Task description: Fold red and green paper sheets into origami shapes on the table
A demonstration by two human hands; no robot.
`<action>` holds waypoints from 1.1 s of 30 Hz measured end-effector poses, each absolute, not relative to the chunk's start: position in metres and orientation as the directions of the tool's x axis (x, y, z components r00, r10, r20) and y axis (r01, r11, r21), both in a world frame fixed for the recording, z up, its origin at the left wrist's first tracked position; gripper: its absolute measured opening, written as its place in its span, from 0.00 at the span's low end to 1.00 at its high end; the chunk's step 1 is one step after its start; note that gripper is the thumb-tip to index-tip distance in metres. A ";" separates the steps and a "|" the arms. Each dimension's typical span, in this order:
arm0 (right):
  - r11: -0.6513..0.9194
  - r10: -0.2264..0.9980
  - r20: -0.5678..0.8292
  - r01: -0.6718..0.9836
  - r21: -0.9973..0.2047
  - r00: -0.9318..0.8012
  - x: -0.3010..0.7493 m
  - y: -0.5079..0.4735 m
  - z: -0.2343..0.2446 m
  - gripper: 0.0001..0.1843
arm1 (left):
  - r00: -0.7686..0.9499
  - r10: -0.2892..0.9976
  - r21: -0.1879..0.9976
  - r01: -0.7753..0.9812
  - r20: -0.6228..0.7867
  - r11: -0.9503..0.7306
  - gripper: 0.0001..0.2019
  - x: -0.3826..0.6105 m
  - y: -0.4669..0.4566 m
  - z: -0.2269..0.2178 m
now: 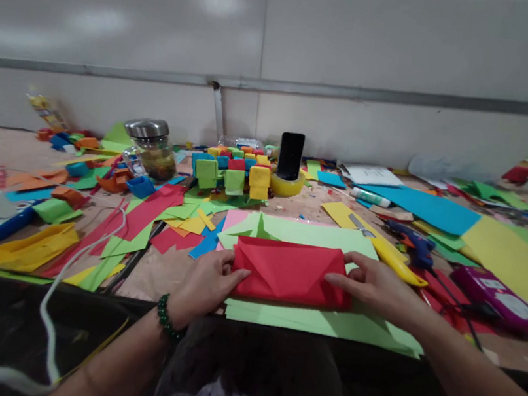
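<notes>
Currently the folded red paper (290, 271) lies on a light green sheet (305, 320) at the near edge of the surface (163, 272), pinned at both ends. The left hand (206, 285) lies flat, fingertips pressing the left end. The right hand (370, 283) has its fingers stretched over the right end. Neither is closed round the paper.

Risks, as judged:
- The green sheet lies loose, so uneven pressure could slide it and skew the crease.
- The raised flaps look springy, and lifting either hand may let them open.
- A yellow cutter (385, 249) lies just beyond the right hand with its blade end showing. A careless reach could catch it.
- A white cable (82, 250) runs near the left forearm and might snag scraps.
</notes>
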State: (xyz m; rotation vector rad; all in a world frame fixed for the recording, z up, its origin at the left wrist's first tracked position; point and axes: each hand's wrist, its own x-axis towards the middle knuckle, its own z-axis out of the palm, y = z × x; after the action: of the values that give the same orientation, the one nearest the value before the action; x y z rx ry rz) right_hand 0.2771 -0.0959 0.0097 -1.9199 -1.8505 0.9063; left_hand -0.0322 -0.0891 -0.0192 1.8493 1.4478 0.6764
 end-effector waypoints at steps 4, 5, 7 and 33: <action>-0.114 0.987 -0.163 0.769 -0.629 0.013 0.279 -0.072 0.009 0.47 | 0.260 0.965 0.758 0.636 -0.037 -0.143 0.14 -0.033 -0.082 -0.022; -0.132 0.983 -0.183 0.730 -0.671 0.009 0.279 -0.067 0.008 0.50 | 0.253 0.967 0.754 0.641 -0.035 -0.141 0.15 -0.033 -0.082 -0.022; -0.162 0.972 -0.234 0.638 -0.753 -0.030 0.278 -0.061 0.006 0.48 | 0.236 0.971 0.748 0.649 -0.028 -0.136 0.16 -0.034 -0.083 -0.022; -0.252 0.967 -0.253 0.167 -0.953 0.014 0.274 -0.112 0.014 0.21 | 0.221 0.950 0.960 -0.126 -0.220 0.251 0.23 -0.024 -0.107 0.012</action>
State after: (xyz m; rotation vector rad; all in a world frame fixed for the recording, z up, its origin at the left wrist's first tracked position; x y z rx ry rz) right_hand 0.2743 -0.1118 0.0143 -1.5227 -1.2074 1.3186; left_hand -0.0241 -0.1065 0.0124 1.0158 1.0533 0.9552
